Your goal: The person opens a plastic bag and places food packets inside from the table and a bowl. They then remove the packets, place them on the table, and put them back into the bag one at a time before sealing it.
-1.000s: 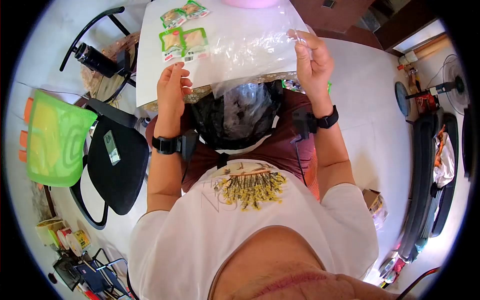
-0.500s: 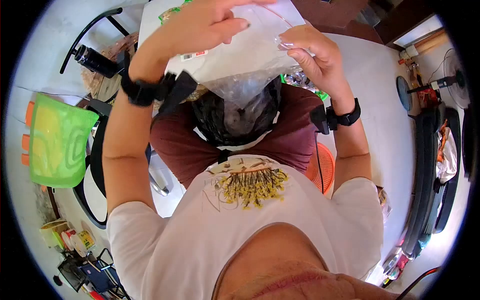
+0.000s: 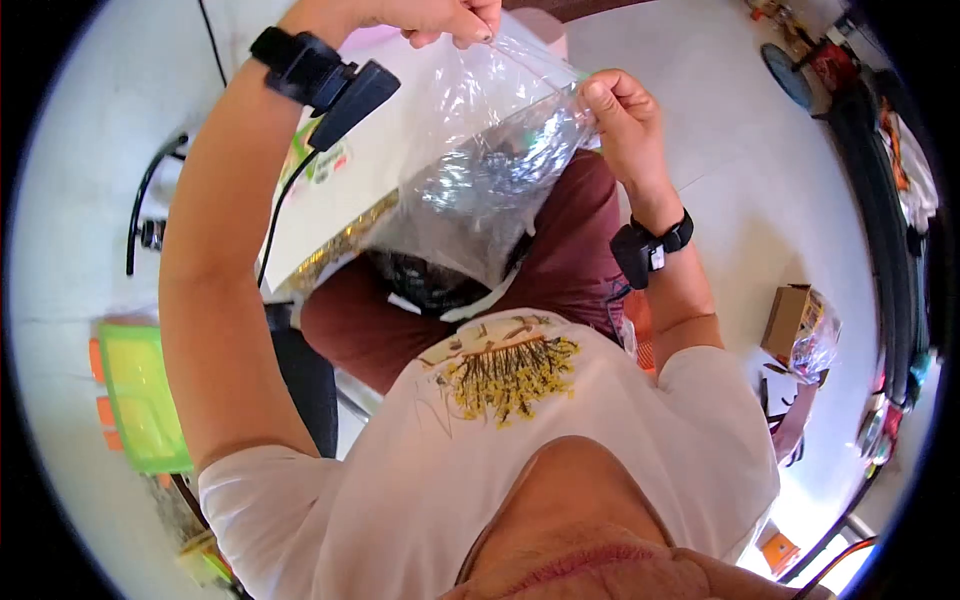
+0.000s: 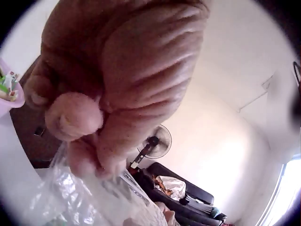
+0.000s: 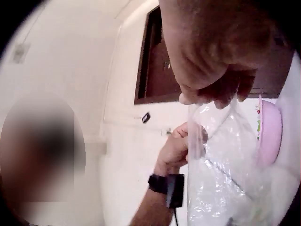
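Observation:
A clear plastic bag (image 3: 480, 170) hangs between both hands over the person's lap in the head view. My left hand (image 3: 430, 18) pinches its upper left edge, and my right hand (image 3: 625, 115) grips the upper right edge. In the left wrist view the left hand (image 4: 108, 89) has its thumb and fingertips together on the bag (image 4: 75, 197). The right wrist view shows the right hand (image 5: 221, 61) above the bag (image 5: 225, 174), fingers curled on its rim. Below the bag, a black bag (image 3: 425, 283) lies between the thighs, partly covered.
A white table (image 3: 360, 190) stands in front, with a green-edged packet (image 3: 325, 160) partly behind the left arm. A pink basin (image 5: 270, 132) stands on it. A cardboard box (image 3: 787, 318) is on the floor at the right, and an orange basket (image 3: 637, 318) beside the right thigh.
The left hand has moved from beside the packets up to the bag's edge and now pinches it. The bag is raised and stretched between the hands, and the head view has turned.

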Available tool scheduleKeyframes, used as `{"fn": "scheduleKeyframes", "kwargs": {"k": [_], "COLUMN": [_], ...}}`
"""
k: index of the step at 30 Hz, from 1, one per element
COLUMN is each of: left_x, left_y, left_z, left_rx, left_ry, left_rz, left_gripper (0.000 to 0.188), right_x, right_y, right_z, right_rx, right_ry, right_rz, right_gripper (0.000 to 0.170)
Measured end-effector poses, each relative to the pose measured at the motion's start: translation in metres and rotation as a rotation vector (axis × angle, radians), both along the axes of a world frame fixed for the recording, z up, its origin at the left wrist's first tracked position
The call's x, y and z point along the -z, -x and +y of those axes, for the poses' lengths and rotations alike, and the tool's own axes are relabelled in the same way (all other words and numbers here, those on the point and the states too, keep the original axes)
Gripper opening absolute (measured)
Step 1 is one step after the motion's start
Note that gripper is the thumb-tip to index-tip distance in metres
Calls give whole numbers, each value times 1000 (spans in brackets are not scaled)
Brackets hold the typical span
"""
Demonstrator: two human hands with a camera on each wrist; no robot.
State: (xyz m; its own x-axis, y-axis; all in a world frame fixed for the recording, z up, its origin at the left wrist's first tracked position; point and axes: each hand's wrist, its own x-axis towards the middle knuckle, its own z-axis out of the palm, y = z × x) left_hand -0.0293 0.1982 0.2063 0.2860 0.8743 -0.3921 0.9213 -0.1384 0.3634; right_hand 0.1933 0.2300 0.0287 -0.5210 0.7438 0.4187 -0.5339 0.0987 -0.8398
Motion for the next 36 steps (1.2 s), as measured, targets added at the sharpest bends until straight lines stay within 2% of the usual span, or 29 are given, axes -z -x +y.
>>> {"fn": "scheduleKeyframes", "kwargs": {"k": [2, 6, 9, 12, 16, 19, 21, 24, 26, 28, 31, 32, 34, 35, 36], "left_x": [-1, -4, -7, -7, -10, -17, -23, -32, -40, -49, -69, -73, -92, -101, -106], "left_y": [-11, -42, -84, -128, -181, -215, -233, -258, -266, -271, -271, -271, -281, -286, -288], "left_z": [37, 104, 144, 173, 192, 194, 195, 191, 188, 179, 180, 183, 155, 144, 136], "left_rx": [-39, 8, 9, 53, 65, 60, 75, 151, 220, 296, 396, 444, 405, 399, 389], "left_ry": [30, 42, 102, 98, 63, 30, 40, 27, 60, 62, 110, 133, 87, 90, 94], "left_rz": [-181, -561, -762, -863, -893, -1008, -1114, -1245, -1281, -1313, -1377, -1412, -1501, -1559, -1617], "left_gripper": [16, 23, 19, 17, 15, 14, 13, 15, 22, 25, 28, 28, 27, 27, 26], "right_x": [-3, -20, -47, -80, -101, -122, -141, -194, -209, -220, -238, -244, -272, -279, -276], "right_y": [-13, -63, -108, -149, -209, -253, -276, -280, -300, -307, -327, -330, -310, -279, -276], "right_z": [31, 100, 129, 133, 147, 157, 151, 93, 86, 86, 96, 87, 39, 2, -15], "right_rx": [-102, -226, -63, 273, 352, 361, 384, 570, 439, 394, 183, 188, 193, 331, 449], "right_ry": [240, 326, 313, 293, 217, 124, 65, -5, -38, 63, -77, 10, 185, 191, 85], "right_rz": [145, 135, 122, -30, -26, -59, -57, -90, -97, -28, -81, -66, -38, 66, 113], "right_gripper": [13, 17, 16, 16, 16, 16, 16, 18, 18, 19, 20, 16, 10, 28, 29]}}
